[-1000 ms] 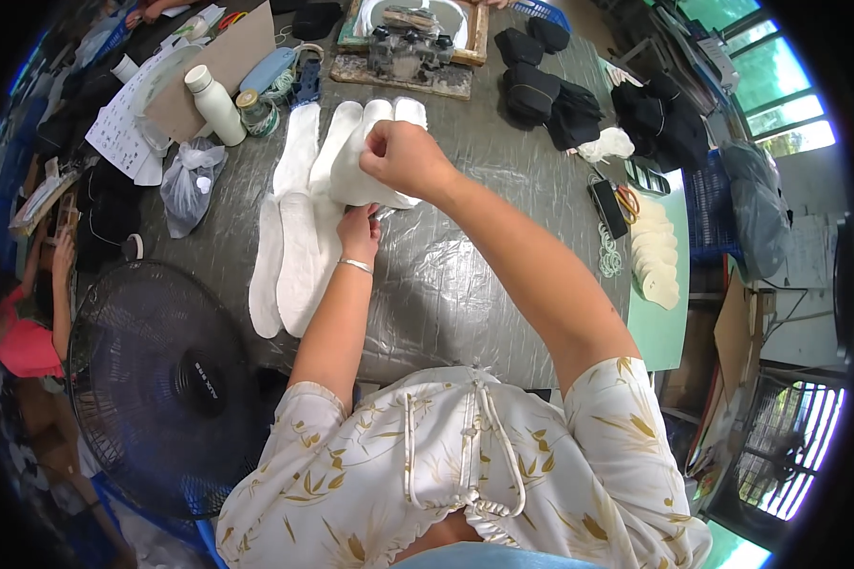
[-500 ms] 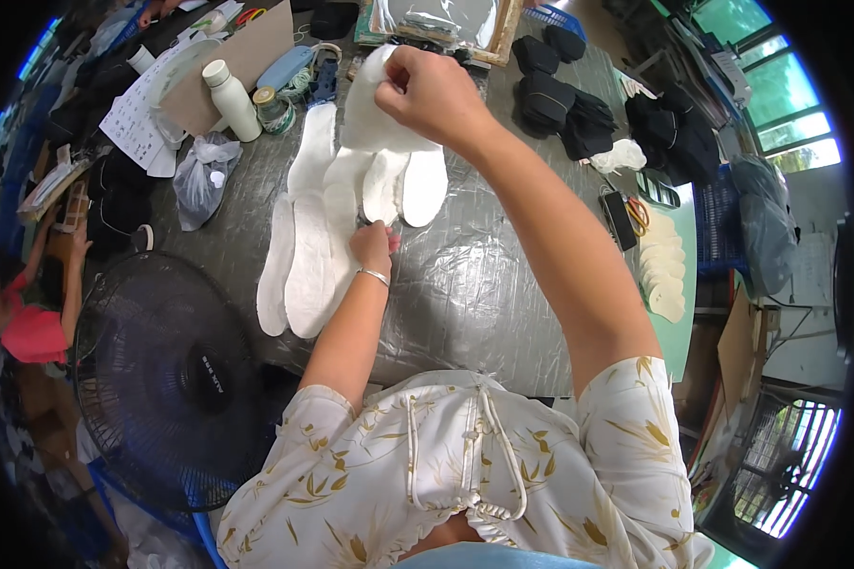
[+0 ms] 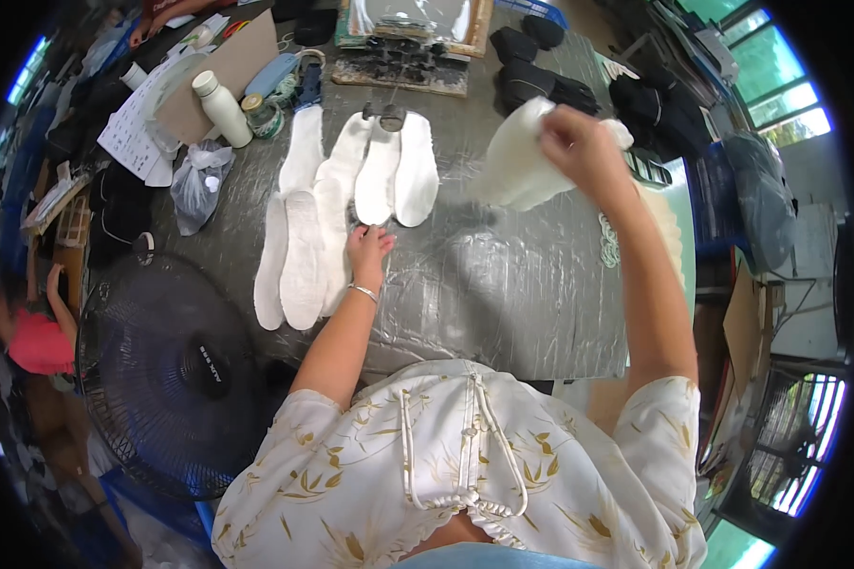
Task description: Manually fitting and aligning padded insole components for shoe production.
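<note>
My right hand, blurred by motion, is closed on the edge of a limp white sheet, held over the table's right part. The sheet's material is hard to make out. At the lower tip of a white insole rests my left hand, its fingers apart and nothing visible between them. Another white insole lies to the right of that one. Several more white insoles overlap in rows on the left. A small dark metal piece sits by the insoles' upper ends.
A framed screen on a hinged base stands at the table's far edge. Black bundles lie far right. A white bottle, a glass jar and a plastic bag stand left. A large fan is near left.
My right hand has swung right with the white sheet, uncovering the insoles' upper ends and the screen's base. My left hand stays by the insole tip, its fingers looser.
</note>
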Tool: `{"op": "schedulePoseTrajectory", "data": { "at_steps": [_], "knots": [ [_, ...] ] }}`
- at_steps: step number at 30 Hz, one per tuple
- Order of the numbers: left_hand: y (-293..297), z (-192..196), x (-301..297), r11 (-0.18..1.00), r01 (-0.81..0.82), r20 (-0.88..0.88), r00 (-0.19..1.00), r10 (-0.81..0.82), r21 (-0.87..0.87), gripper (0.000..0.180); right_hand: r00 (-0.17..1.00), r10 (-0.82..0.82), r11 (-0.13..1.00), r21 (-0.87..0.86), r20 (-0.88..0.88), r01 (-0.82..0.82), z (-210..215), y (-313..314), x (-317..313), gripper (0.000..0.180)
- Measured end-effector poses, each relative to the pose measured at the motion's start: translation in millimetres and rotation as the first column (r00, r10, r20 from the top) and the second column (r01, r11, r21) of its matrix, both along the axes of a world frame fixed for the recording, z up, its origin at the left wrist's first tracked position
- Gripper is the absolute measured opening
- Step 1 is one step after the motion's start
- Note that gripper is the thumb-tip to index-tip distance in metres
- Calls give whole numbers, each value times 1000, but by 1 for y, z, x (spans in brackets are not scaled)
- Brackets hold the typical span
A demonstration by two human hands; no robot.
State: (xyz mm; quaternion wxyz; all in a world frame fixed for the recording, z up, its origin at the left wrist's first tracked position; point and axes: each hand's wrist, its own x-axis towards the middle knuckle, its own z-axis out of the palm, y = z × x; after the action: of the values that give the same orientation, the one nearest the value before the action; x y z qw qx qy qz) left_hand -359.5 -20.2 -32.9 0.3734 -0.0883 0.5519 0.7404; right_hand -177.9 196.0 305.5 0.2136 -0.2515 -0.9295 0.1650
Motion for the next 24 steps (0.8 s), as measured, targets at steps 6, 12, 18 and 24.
{"op": "schedulePoseTrajectory", "data": {
  "at_steps": [6, 12, 18, 24],
  "knots": [
    [5, -14, -8, 1000, 9, -14, 1000, -9, -22, 26, 896, 15, 978, 181, 444, -106, -156, -113, 113, 23],
    [8, -12, -13, 988, 41, -74, 997, -31, 146, 28, 839, -113, 987, 156, 533, 34, -248, -173, 181, 53],
    [2, -4, 14, 1000, 0, -120, 993, 0, 1, 60, 907, -126, 992, 46, 403, 118, -230, -171, 190, 60],
    [-7, -12, 123, 789, 497, -419, 669, -613, -361, 50, 944, -244, 936, -200, 221, 289, -235, -175, 213, 53]
  ]
}}
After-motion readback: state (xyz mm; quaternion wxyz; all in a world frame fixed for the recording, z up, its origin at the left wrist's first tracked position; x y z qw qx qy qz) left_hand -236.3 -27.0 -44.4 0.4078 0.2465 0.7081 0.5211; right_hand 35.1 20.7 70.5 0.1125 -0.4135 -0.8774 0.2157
